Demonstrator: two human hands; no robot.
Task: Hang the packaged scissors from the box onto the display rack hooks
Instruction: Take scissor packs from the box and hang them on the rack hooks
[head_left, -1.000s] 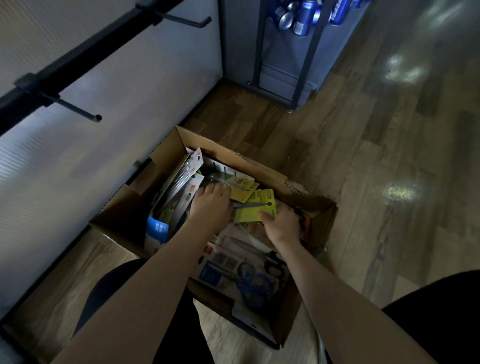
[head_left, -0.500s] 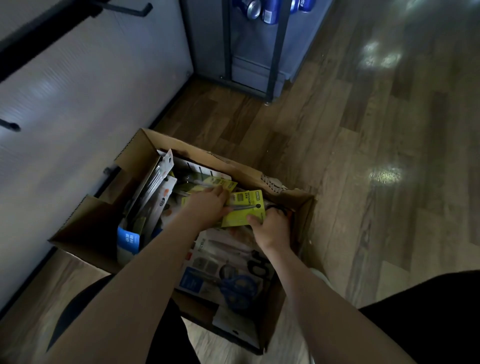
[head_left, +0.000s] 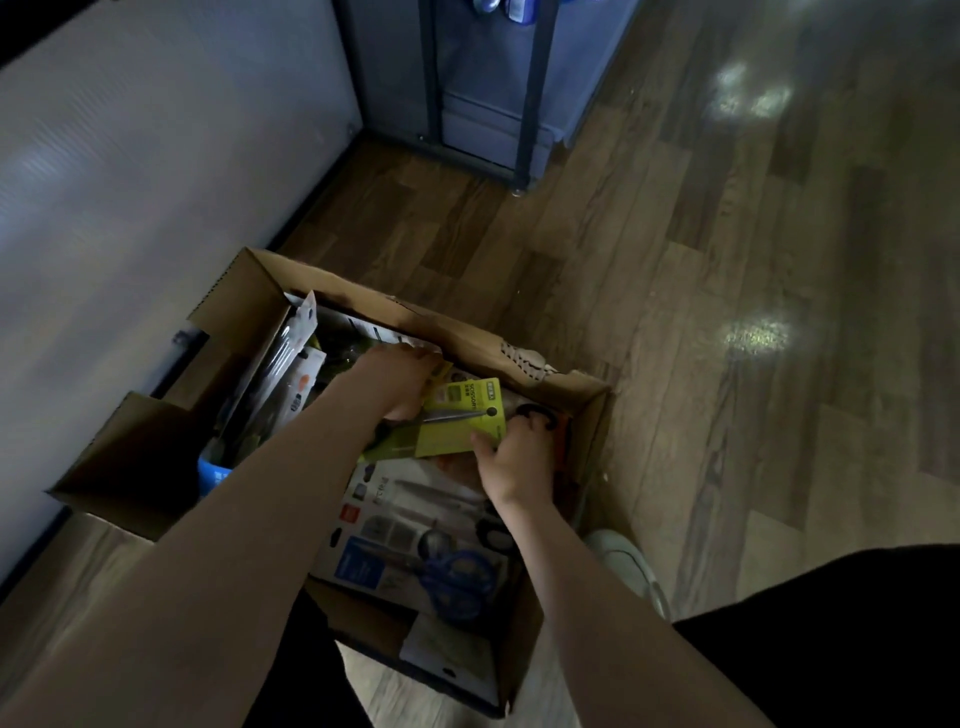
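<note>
Wood-plank floor (head_left: 727, 312) filled most of the head view, with bright glare patches on the right side. A pale wall panel (head_left: 130, 182) ran along the left. A dark metal rack frame (head_left: 530, 93) stood at the top; no hooks were in view.

Open cardboard box (head_left: 249, 306) sat on the floor against the wall panel, flaps out, holding a loose pile of carded scissors packs. Nearest the person lay a white pack with blue-handled scissors (head_left: 457, 577). White blister packs (head_left: 296, 343) stood on edge along the box's left side.

Both forearms reached down into the box. Left hand (head_left: 395, 379): fingers bent down among the packs at the far wall; whether it held anything, cannot tell. Right hand (head_left: 514, 462): thumb lay on the lower right corner of the yellow-green scissors pack (head_left: 457, 426), fingers curled behind it, pinching the card. That pack lay tilted on top of the pile, inside the box, between the two hands.
</note>
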